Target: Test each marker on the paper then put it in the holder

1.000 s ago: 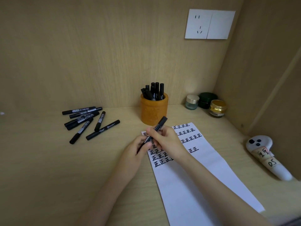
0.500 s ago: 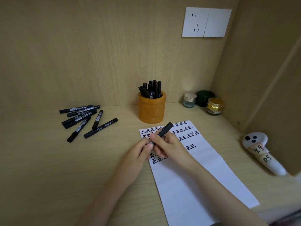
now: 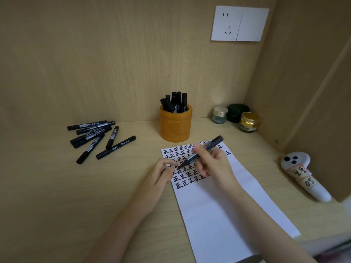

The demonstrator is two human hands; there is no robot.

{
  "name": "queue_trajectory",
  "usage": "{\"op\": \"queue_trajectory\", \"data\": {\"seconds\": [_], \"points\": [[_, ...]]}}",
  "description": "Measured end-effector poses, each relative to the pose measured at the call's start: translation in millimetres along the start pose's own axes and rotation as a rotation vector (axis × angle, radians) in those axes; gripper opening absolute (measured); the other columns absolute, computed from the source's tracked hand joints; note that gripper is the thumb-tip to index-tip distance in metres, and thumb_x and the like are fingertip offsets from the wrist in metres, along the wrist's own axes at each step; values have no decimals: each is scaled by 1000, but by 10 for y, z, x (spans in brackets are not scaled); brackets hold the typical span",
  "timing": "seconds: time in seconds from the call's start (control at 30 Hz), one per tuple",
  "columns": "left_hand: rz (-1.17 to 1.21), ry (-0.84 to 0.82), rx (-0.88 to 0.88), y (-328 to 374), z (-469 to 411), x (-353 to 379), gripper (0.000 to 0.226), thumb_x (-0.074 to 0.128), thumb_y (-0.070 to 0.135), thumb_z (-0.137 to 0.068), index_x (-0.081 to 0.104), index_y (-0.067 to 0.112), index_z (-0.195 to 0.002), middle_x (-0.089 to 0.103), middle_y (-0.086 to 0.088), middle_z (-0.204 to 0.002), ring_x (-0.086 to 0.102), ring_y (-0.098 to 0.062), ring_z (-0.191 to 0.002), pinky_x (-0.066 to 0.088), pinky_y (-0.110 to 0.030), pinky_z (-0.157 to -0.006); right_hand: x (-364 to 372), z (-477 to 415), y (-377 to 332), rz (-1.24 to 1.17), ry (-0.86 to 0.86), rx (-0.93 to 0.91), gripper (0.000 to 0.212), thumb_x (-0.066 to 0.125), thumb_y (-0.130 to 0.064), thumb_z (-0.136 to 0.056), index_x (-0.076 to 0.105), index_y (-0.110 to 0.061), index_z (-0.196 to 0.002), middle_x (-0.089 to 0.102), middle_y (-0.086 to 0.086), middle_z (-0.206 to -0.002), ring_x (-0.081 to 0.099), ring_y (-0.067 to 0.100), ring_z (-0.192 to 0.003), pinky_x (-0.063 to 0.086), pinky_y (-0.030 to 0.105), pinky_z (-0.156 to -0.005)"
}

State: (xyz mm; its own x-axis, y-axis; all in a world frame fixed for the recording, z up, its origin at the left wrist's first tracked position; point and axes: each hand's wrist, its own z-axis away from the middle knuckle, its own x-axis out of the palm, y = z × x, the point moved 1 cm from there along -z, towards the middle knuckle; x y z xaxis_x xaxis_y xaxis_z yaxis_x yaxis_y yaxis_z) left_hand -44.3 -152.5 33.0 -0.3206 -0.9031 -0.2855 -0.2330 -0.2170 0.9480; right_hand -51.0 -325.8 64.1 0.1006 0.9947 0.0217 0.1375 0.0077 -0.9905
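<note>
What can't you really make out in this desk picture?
Head view:
- Left hand: curled fingers hide whether it holds a cap.
- Paper: right hand, gripping a marker, covers some characters; the bottom edge cuts its near end.
- Holder: its wall hides the lower parts of the stored markers.
- Loose markers: label print too small.

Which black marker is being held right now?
The marker in the right hand, slanted above the paper; the other markers lie on the desk or stand in the orange holder.
</note>
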Motion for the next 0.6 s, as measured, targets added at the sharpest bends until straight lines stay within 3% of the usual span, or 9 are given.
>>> {"op": "queue_trajectory", "data": {"seconds": [0.13, 0.27, 0.37, 0.5, 0.6], "points": [[-20, -21, 22, -27, 6, -19, 28, 34, 18, -100, 48, 40, -110, 56, 7, -85, 53, -8, -81, 42, -25, -82, -435, -105, -29, -67, 199, 49, 26, 60, -24, -92, 53, -14, -69, 53, 0, -47, 43, 13, -39, 33, 19, -39], [-84, -26, 29, -35, -9, -14, 29, 49, 18, -95, 45, 39, -115, 65, 16, -92, 58, 2, -98, 39, -18, -91, -758, -143, 86, -61, 273, 127, 20, 51, -19, -93, 65, -6, -85, 62, 9, -57, 55, 16, -45, 31, 19, -37], [-95, 47, 23, -35, -28, -47, 27, 58, 23, -90, 49, 40, -109, 68, 16, -96, 59, 5, -97, 41, -19, -90, -881, -120, 146, 39, 316, 159, 23, 58, -25, -91, 68, -4, -87, 66, 14, -64, 56, 17, -52, 29, 21, -39], [-135, 53, 3, -68, -30, -41, 24, 60, 21, -89, 53, 38, -104, 69, 16, -97, 59, 5, -96, 43, -19, -87, -913, -104, 144, 221, 406, 114, 34, 73, -31, -83, 57, -12, -60, 50, -1, -45, 40, 7, -39, 31, 15, -40], [-189, 51, 2, -92, -32, -27, 23, 60, 20, -89, 54, 39, -101, 69, 16, -99, 58, 6, -95, 41, -15, -81, -931, -120, 194, 268, 444, 118, 36, 74, -30, -81, 55, -12, -57, 41, -11, -40, 36, 4, -40, 28, 14, -40]]}}
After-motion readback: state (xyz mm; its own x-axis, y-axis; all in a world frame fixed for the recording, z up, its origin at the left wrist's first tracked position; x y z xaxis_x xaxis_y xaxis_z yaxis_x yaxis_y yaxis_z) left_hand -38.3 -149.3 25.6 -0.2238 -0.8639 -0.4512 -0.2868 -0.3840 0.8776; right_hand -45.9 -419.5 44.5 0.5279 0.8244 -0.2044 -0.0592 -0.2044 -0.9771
